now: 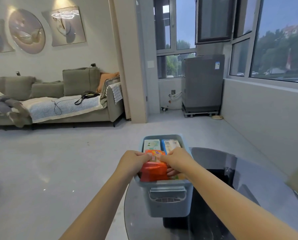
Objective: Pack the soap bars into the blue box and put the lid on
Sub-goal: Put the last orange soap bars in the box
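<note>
My left hand [136, 161] pinches the left end of an orange soap bar [154, 168], fingers curled. The bar sits tilted in the near half of the blue box [169, 203] on the glass bench [248, 187]. My right hand [176, 160] grips its right end. Green soap bar [151, 144] and blue soap bar [170, 144] lie side by side at the far end.

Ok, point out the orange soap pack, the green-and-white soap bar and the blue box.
orange soap pack [154, 172], head view, front face below the hands.
green-and-white soap bar [151, 145], head view, top face.
blue box [169, 207], head view, near end wall.
</note>
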`<act>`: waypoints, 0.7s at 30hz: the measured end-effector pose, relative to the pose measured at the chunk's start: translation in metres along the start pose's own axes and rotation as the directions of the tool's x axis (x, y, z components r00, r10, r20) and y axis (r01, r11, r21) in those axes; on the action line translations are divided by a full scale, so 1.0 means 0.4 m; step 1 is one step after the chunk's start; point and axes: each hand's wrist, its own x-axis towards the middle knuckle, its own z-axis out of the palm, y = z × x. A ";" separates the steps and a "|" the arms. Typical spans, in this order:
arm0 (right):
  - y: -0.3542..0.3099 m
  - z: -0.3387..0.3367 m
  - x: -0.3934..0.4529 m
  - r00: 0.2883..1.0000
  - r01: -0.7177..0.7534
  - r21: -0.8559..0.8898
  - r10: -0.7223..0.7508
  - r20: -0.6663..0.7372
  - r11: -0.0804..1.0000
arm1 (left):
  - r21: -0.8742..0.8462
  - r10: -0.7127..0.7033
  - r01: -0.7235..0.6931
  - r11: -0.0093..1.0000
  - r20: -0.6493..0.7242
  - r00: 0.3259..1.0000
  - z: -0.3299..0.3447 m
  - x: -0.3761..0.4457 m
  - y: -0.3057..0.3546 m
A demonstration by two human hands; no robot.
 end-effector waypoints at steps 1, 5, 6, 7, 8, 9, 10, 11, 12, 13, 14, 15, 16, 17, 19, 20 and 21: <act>0.002 0.002 0.007 1.000 -0.013 -0.020 0.013 0.001 1.000 | 0.041 0.006 -0.006 0.999 0.011 1.000 0.001 0.008 -0.002; 0.020 0.012 0.031 1.000 -0.010 -0.118 0.008 -0.018 0.993 | 0.295 0.032 -0.032 0.955 0.006 0.999 0.016 0.032 -0.014; 0.023 0.016 0.036 1.000 0.004 -0.160 -0.008 -0.022 0.987 | 0.354 0.033 -0.029 0.935 -0.006 0.999 0.019 0.035 -0.018; 0.024 0.019 0.040 0.999 0.026 -0.222 -0.033 -0.028 0.975 | 0.398 0.037 -0.025 0.917 -0.022 0.999 0.021 0.036 -0.023; 0.024 0.022 0.043 0.997 0.050 -0.309 -0.064 -0.035 0.950 | 0.421 0.044 -0.022 0.907 -0.041 0.998 0.023 0.038 -0.030; 0.023 0.026 0.044 0.995 0.067 -0.407 -0.093 -0.046 0.911 | 0.419 0.055 -0.023 0.908 -0.063 0.997 0.026 0.039 -0.038; 0.023 0.029 0.045 0.992 0.069 -0.495 -0.114 -0.062 0.866 | 0.396 0.068 -0.029 0.918 -0.085 0.994 0.028 0.039 -0.047; 0.025 0.031 0.046 0.989 0.062 -0.559 -0.127 -0.077 0.827 | 0.364 0.082 -0.038 0.931 -0.107 0.991 0.031 0.038 -0.054; 0.031 0.033 0.047 0.987 0.054 -0.600 -0.133 -0.087 0.798 | 0.333 0.095 -0.048 0.942 -0.127 0.987 0.034 0.037 -0.061; 0.038 0.035 0.047 0.987 0.051 -0.619 -0.136 -0.091 0.784 | 0.307 0.104 -0.057 0.950 -0.139 0.985 0.038 0.038 -0.068; 0.047 0.035 0.048 0.987 0.051 -0.618 -0.133 -0.089 0.785 | 0.287 0.110 -0.065 0.956 -0.145 0.983 0.041 0.039 -0.075; 0.053 0.035 0.050 0.988 0.055 -0.596 -0.129 -0.081 0.801 | 0.272 0.114 -0.071 0.960 -0.145 0.983 0.045 0.040 -0.081; 0.057 0.033 0.051 0.989 0.066 -0.568 -0.128 -0.071 0.821 | 0.262 0.119 -0.077 0.962 -0.149 0.982 0.049 0.042 -0.086; 0.059 0.031 0.052 0.989 0.078 -0.544 -0.132 -0.061 0.835 | 0.260 0.131 -0.087 0.962 -0.157 0.979 0.052 0.044 -0.091; 0.063 0.028 0.049 0.984 0.115 -0.469 -0.164 -0.066 0.876 | 0.252 0.163 -0.113 0.961 -0.190 0.968 0.059 0.048 -0.104; 0.067 0.025 0.045 0.976 0.143 -0.407 -0.196 -0.091 0.902 | 0.229 0.168 -0.117 0.966 -0.214 0.962 0.063 0.049 -0.112; 0.070 0.021 0.042 0.963 0.180 -0.340 -0.235 -0.129 0.923 | 0.201 0.161 -0.113 0.973 -0.237 0.958 0.066 0.049 -0.119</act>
